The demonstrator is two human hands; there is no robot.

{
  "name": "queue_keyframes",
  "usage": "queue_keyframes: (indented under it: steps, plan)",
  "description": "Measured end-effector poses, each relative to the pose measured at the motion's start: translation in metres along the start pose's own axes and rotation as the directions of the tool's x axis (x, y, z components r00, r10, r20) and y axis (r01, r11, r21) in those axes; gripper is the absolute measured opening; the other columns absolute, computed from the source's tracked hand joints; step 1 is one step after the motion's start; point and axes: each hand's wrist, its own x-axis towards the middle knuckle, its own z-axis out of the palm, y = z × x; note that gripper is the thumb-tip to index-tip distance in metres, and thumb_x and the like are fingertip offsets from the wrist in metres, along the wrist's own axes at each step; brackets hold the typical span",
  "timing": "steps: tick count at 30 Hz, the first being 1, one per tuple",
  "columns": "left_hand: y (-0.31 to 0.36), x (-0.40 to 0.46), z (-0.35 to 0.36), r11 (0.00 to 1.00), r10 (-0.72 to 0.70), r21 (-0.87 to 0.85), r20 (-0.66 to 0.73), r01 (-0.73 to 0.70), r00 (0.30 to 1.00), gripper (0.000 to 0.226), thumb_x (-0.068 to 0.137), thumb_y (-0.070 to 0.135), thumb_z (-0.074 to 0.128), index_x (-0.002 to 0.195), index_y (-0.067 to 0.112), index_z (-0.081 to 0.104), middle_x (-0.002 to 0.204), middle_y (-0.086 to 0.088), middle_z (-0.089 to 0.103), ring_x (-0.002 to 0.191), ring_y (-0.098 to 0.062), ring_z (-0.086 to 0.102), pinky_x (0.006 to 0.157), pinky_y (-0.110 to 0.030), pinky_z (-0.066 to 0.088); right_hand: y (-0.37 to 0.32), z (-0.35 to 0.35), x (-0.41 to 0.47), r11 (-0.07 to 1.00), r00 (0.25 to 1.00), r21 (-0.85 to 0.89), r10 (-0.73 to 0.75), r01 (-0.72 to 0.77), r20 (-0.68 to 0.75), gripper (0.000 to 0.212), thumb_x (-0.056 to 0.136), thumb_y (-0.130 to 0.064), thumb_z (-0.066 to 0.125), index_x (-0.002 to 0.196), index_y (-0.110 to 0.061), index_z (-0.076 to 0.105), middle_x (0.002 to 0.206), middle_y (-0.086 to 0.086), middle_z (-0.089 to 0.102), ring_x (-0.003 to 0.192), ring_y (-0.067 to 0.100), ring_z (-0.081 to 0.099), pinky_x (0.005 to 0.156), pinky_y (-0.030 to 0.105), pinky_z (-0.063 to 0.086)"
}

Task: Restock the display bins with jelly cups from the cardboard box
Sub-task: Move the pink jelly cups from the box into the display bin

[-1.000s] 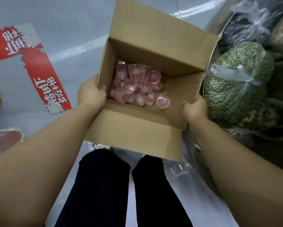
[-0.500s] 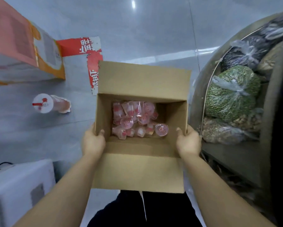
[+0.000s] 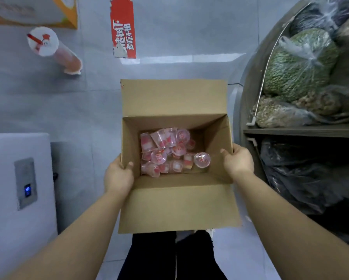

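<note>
A person is holding an open cardboard box (image 3: 175, 203) out in front of the body, above the dark trouser legs (image 3: 173, 257). The left hand (image 3: 118, 175) is gripping the box's left wall, thumb hooked over the rim and pressing the inside, the remaining fingers hidden behind the outer face. The right hand (image 3: 238, 160) is gripping the right wall in the same way, thumb lying inside along the cardboard, fingers wrapped round the outside. The near flap is hanging down toward the person and the far flap is standing up away from them.

Jelly cups (image 3: 169, 152) are lying in a loose heap on the bottom of the box, mostly toward its left and middle; they are clear with pink and white fillings, some on their sides, some lid up. One cup (image 3: 202, 159) is sitting a little apart at the right edge of the heap.

To the right a curved shelf (image 3: 302, 131) is carrying tied plastic bags, a big green one (image 3: 298, 65) on top and dark bags (image 3: 310, 178) underneath. On the grey floor (image 3: 179, 33) a drink cup (image 3: 52, 49) with a sealed lid is lying beside an orange carton (image 3: 68, 15), and a red strip (image 3: 124, 29) with white print is stuck further on. A white appliance (image 3: 18, 188) with a small blue display is standing at the left.
</note>
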Motion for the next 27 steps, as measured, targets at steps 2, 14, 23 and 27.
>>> queue_keyframes:
  steps: [2, 14, 23, 27]
  plan:
    - [-0.015, 0.007, 0.023, 1.000, 0.010, 0.015, 0.005, -0.010, 1.000, 0.025, 0.090, 0.012, 0.053, 0.113, 0.015, 0.061, 0.108, -0.014, 0.068, 0.103, -0.035, 0.061, 0.091, -0.045, 0.048, 0.016, 0.014, 0.016, 1.000, 1.000, 0.012, 0.014, -0.014, -0.019, 0.019, 0.088, -0.029, 0.056, 0.100, -0.020, 0.067, 0.099, 0.012, 0.069, 0.093, 0.034, 0.063, 0.081, 0.038, 0.052]
    - [-0.028, 0.015, 0.069, 0.903, 0.419, 0.043, -0.298, -0.427, 0.857, 0.048, 0.082, 0.003, 0.053, 0.127, 0.021, 0.052, 0.119, 0.003, 0.056, 0.111, -0.007, 0.051, 0.093, -0.009, 0.032, 0.069, 0.041, 0.051, 0.832, 0.813, 0.055, -0.522, 0.552, -0.258, 0.038, 0.081, -0.013, 0.064, 0.118, -0.014, 0.055, 0.109, 0.004, 0.056, 0.088, 0.010, 0.053, 0.080, 0.022, 0.043]
    - [-0.004, 0.074, 0.142, 0.995, 0.019, -0.098, 0.213, 0.002, 0.977, 0.036, 0.087, 0.011, 0.060, 0.122, 0.004, 0.052, 0.118, -0.012, 0.060, 0.109, -0.025, 0.058, 0.096, -0.033, 0.046, 0.015, 0.137, 0.084, 0.838, 0.825, -0.201, -0.403, 0.507, 0.397, 0.048, 0.085, -0.024, 0.060, 0.130, -0.009, 0.049, 0.127, 0.014, 0.052, 0.118, 0.028, 0.050, 0.097, 0.028, 0.038]
    - [0.004, 0.111, 0.169, 0.951, -0.113, -0.257, 0.231, 0.173, 0.966, 0.034, 0.085, 0.030, 0.062, 0.108, 0.005, 0.063, 0.105, -0.018, 0.068, 0.096, -0.034, 0.065, 0.088, -0.041, 0.052, -0.013, 0.173, 0.140, 0.889, 0.932, -0.319, -0.250, 0.328, 0.261, 0.060, 0.085, -0.030, 0.057, 0.136, -0.004, 0.038, 0.140, 0.016, 0.037, 0.131, 0.031, 0.034, 0.108, 0.033, 0.031]
